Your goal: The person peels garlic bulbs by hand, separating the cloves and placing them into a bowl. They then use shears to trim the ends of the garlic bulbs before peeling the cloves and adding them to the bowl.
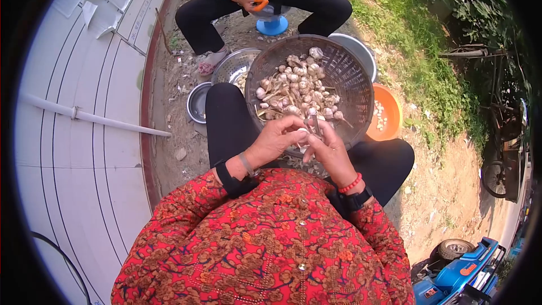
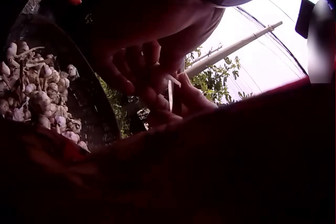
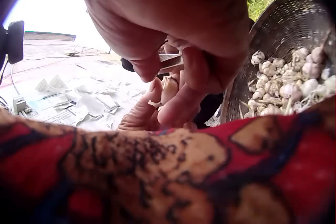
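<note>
Above the near rim of a dark woven basket (image 1: pixel 353 73) full of garlic bulbs (image 1: pixel 293 87), both hands meet. The left hand (image 1: pixel 274 142) pinches a garlic piece (image 1: pixel 302 132), seen closer as a pale clove (image 3: pixel 169 89) in the right wrist view. The right hand (image 1: pixel 332 155) grips a small metal blade (image 1: pixel 315 124), whose flat part (image 3: pixel 171 63) lies against the garlic between the fingers. In the dark left wrist view, the fingers of both hands overlap around a thin pale strip (image 2: pixel 170 95).
Around the basket stand a metal colander (image 1: pixel 234 65), a small metal bowl (image 1: pixel 197 103), a large metal basin (image 1: pixel 361 51) and an orange basin (image 1: pixel 389 113) with cloves. Opposite sits another person (image 1: pixel 243 0) holding something orange. A white wall (image 1: pixel 84 135) is at left.
</note>
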A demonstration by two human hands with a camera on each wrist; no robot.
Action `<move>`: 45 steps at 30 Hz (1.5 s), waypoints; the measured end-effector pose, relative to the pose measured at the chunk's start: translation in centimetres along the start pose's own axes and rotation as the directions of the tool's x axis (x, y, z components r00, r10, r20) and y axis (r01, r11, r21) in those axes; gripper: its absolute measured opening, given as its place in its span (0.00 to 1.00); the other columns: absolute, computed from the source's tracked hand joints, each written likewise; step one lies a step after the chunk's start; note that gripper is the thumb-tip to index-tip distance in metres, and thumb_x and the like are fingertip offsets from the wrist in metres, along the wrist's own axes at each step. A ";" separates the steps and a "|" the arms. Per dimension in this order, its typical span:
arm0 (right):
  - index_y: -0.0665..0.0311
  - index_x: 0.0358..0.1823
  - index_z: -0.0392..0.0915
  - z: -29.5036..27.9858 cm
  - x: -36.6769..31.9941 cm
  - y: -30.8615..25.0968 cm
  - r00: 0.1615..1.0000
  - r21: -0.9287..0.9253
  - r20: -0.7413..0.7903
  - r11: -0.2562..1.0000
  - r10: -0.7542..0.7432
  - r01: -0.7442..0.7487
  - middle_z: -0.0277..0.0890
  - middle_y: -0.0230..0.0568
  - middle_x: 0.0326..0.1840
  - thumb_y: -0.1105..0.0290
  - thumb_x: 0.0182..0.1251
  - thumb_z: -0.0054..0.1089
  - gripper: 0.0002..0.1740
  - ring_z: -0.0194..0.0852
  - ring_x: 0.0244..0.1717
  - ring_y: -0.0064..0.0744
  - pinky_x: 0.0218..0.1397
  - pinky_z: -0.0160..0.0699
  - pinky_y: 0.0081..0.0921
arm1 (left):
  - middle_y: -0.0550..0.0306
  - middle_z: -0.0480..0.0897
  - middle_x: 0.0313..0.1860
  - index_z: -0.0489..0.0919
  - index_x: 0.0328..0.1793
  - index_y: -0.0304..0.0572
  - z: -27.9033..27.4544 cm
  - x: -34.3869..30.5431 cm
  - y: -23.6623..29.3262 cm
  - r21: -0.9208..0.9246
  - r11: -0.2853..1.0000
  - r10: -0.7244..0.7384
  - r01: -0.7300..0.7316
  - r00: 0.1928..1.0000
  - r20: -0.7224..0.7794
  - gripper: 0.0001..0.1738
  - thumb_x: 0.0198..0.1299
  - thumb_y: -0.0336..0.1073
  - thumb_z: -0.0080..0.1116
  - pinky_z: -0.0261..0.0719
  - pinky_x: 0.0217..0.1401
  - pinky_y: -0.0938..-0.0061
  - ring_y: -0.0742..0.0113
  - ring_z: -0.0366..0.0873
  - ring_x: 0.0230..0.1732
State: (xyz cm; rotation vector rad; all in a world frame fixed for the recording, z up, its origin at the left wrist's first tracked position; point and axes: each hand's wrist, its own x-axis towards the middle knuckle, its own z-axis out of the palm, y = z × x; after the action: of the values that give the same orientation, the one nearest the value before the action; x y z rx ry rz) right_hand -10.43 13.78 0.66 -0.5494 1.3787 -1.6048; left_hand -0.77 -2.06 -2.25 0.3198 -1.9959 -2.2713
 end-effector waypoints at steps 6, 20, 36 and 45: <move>0.66 0.61 0.66 -1.6 -1.1 0.0 0.999 0.020 0.030 0.999 -0.032 0.031 0.77 0.38 0.43 0.63 0.74 0.47 0.20 0.77 0.33 0.21 0.40 0.77 0.19 | 0.60 0.80 0.40 0.80 0.49 0.36 1.7 -0.8 1.5 0.370 0.913 0.195 -0.174 0.981 -0.019 0.11 0.63 0.32 0.58 0.75 0.44 0.79 0.76 0.76 0.41; 0.67 0.61 0.68 -6.4 -4.6 1.7 0.970 -0.304 0.172 0.927 -0.171 0.218 0.77 0.39 0.41 0.77 0.61 0.58 0.24 0.76 0.35 0.26 0.42 0.76 0.25 | 0.60 0.75 0.47 0.77 0.54 0.34 3.5 -1.5 2.8 0.086 0.996 -0.027 0.024 0.999 0.040 0.13 0.63 0.26 0.55 0.77 0.44 0.81 0.75 0.78 0.40; 0.65 0.54 0.74 -4.8 -3.8 1.1 0.990 0.061 0.137 0.998 -0.040 0.032 0.77 0.27 0.34 0.67 0.66 0.61 0.17 0.75 0.32 0.15 0.34 0.71 0.14 | 0.66 0.80 0.36 0.76 0.53 0.37 4.8 -1.1 3.0 0.266 0.963 -0.069 0.049 0.995 0.068 0.13 0.64 0.30 0.58 0.74 0.34 0.87 0.83 0.74 0.32; 0.65 0.50 0.75 -4.0 -4.4 -0.7 0.995 0.141 0.102 0.990 -0.012 -0.003 0.76 0.27 0.35 0.66 0.65 0.62 0.16 0.74 0.34 0.15 0.39 0.72 0.15 | 0.64 0.80 0.36 0.76 0.54 0.38 4.5 -1.0 4.3 0.289 0.954 0.032 -0.078 0.987 0.160 0.13 0.64 0.31 0.57 0.73 0.28 0.87 0.83 0.73 0.29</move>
State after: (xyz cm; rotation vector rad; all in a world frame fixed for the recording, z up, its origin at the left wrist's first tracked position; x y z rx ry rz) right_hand -11.79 19.53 1.26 -0.5427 1.1789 -1.6404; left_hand -1.10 1.96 2.63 0.1102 -2.3929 -2.0184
